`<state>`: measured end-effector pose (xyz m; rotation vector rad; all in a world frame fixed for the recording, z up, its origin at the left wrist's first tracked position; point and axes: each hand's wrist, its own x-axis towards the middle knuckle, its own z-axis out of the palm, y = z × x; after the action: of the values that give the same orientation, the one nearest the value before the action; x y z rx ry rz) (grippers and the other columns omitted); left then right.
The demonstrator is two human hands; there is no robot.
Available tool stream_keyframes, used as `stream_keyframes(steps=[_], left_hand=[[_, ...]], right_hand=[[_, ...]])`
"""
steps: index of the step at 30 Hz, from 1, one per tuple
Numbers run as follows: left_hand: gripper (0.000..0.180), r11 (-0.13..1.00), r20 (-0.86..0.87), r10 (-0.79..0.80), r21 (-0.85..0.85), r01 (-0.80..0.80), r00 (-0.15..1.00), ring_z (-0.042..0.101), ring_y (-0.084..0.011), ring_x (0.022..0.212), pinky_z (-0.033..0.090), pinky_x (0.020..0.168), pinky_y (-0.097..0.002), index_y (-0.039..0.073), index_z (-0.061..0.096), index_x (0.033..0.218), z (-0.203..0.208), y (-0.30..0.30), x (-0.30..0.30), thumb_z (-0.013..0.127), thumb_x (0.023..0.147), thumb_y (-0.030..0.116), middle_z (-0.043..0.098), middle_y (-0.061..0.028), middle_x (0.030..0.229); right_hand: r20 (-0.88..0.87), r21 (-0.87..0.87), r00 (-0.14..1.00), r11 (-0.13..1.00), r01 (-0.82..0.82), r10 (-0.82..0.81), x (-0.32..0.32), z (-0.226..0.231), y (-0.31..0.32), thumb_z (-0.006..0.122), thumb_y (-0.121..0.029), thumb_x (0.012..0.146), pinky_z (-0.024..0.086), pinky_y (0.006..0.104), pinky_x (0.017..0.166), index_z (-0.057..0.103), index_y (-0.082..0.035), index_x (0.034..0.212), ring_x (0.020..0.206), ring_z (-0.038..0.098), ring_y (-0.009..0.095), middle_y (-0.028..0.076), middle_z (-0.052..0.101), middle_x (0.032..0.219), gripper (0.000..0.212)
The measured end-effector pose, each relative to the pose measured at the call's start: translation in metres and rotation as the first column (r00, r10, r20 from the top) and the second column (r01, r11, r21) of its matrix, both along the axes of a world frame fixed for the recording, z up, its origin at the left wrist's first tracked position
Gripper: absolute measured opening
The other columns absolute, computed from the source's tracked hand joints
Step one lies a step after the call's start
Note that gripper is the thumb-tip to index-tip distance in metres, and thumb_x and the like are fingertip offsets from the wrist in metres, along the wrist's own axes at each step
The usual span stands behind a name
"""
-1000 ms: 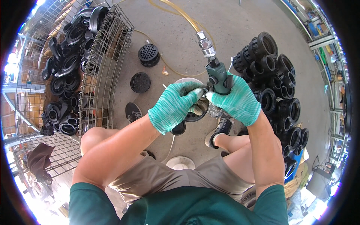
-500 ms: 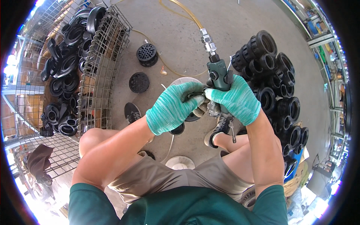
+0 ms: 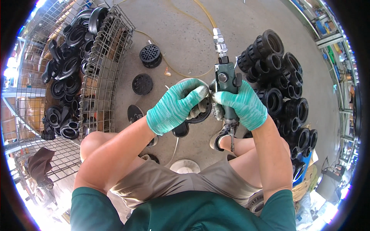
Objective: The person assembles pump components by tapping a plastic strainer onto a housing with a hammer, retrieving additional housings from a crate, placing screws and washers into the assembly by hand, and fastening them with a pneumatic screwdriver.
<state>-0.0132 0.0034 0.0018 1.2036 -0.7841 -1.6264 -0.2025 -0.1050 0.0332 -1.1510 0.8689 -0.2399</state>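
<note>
In my right hand [image 3: 244, 102], which wears a green-and-grey work glove, is a dark green air tool [image 3: 227, 73]. Its thin metal bit [image 3: 232, 141] points back toward my knees, and a silver hose coupling [image 3: 219, 41] sits at the far end. My left hand [image 3: 179, 104], gloved the same way, is closed just left of the tool, thumb against curled fingers; whatever they hold, if anything, is hidden. Below the hands shows part of a round black perforated piece [image 3: 201, 115], mostly covered by the left glove.
A yellowish air hose [image 3: 206, 15] runs forward across the floor. Black ring-shaped parts [image 3: 273, 100] are piled at the right. On the left stands a wire cage [image 3: 102, 77] full of black parts. Two round black grates [image 3: 150, 56] [image 3: 142, 84] lie ahead, left of the hose.
The air tool has swung straighter, its bit moving left. My left hand has shifted slightly left and down, opening a small gap to the right hand and uncovering more of the black piece.
</note>
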Motion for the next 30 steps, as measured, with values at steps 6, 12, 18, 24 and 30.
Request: stream_keyframes(steps=[6, 12, 18, 24, 30], left_hand=[[0.040, 0.991, -0.187, 0.119, 0.080, -0.105, 0.975, 0.058, -0.0081, 0.067, 0.044, 0.056, -0.0220, 0.004, 0.062, 0.127, -0.009, 0.003, -0.002, 0.064, 0.101, 0.034, 0.065, -0.0015, 0.086], [0.031, 0.995, -0.369, 0.099, 0.054, -0.085, 0.924, 0.060, -0.0069, 0.067, 0.047, 0.058, -0.0207, 0.004, 0.062, 0.123, -0.013, 0.003, 0.000, 0.068, 0.099, 0.023, 0.068, -0.0031, 0.088], [0.036, 0.996, -0.054, 0.093, 0.002, -0.093, 0.994, 0.060, -0.0061, 0.071, 0.047, 0.060, -0.0205, 0.001, 0.062, 0.125, -0.003, 0.002, -0.001, 0.068, 0.099, 0.025, 0.068, -0.0039, 0.089], [0.047, 0.974, 0.284, 0.135, -0.212, -0.076, 0.949, 0.062, -0.0081, 0.085, 0.053, 0.074, -0.0259, 0.001, 0.062, 0.131, -0.009, 0.000, -0.007, 0.076, 0.092, 0.024, 0.071, -0.0052, 0.097], [0.043, 0.947, 0.527, 0.167, -0.321, 0.013, 0.834, 0.060, -0.0089, 0.088, 0.054, 0.080, -0.0287, -0.001, 0.066, 0.117, -0.013, 0.002, -0.005, 0.078, 0.089, 0.029, 0.072, -0.0067, 0.097]], right_hand=[[-0.028, -0.058, 0.999, 0.998, -0.034, 0.033, 0.004, -0.005, 0.006, 0.077, -0.013, 0.087, 0.053, 0.0274, 0.055, 0.071, 0.002, 0.108, 0.061, 0.066, 0.013, 0.006, 0.070, 0.077, 0.026], [-0.053, -0.104, 0.998, 0.994, -0.046, 0.041, 0.005, -0.006, 0.005, 0.076, -0.013, 0.088, 0.053, 0.0268, 0.054, 0.070, 0.002, 0.107, 0.060, 0.066, 0.013, 0.007, 0.070, 0.078, 0.026], [-0.026, -0.109, 0.999, 0.994, 0.016, -0.019, 0.007, -0.009, 0.007, 0.075, -0.014, 0.089, 0.053, 0.0279, 0.053, 0.069, 0.003, 0.109, 0.061, 0.066, 0.014, 0.008, 0.070, 0.078, 0.027], [0.092, 0.193, 0.981, 0.970, 0.148, -0.168, 0.008, -0.009, 0.008, 0.075, -0.015, 0.089, 0.055, 0.0286, 0.052, 0.069, 0.003, 0.112, 0.060, 0.066, 0.016, 0.009, 0.069, 0.079, 0.029], [0.019, 0.091, 0.997, 0.993, 0.075, -0.077, 0.009, -0.010, 0.009, 0.075, -0.024, 0.090, 0.055, 0.0288, 0.049, 0.065, -0.001, 0.112, 0.059, 0.065, 0.016, 0.007, 0.067, 0.079, 0.033]])
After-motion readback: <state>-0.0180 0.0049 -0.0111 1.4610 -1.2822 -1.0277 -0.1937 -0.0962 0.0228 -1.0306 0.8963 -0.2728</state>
